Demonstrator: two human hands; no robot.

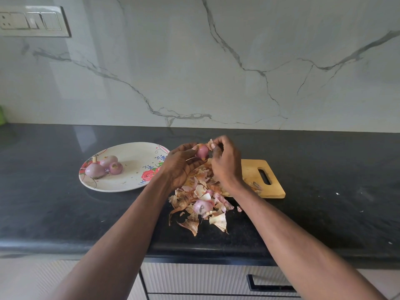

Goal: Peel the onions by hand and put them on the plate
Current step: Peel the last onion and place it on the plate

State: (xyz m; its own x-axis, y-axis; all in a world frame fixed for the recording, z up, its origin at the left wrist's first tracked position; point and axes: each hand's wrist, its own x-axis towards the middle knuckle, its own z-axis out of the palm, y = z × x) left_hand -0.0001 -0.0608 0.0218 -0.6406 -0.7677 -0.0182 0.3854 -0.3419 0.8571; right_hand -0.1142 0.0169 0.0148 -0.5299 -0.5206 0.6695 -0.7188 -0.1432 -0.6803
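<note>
Three peeled onions [104, 167] are lying on the plate [129, 185] at centre left; your left hand [181, 167] is gripping a fourth onion [202, 151]; your right hand [225, 163] is pinching its skin [210, 142].

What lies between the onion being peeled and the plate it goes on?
Nothing visible. The onion is gripped in the left hand just right of the plate, whose near side is bare; three onions sit at its left.

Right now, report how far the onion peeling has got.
Done: three peeled onions lie on the plate. In hand: the left hand holds an onion while the right hand pinches its skin. Left: finishing it and plating it; no unpeeled onions visible among the peels.
</note>
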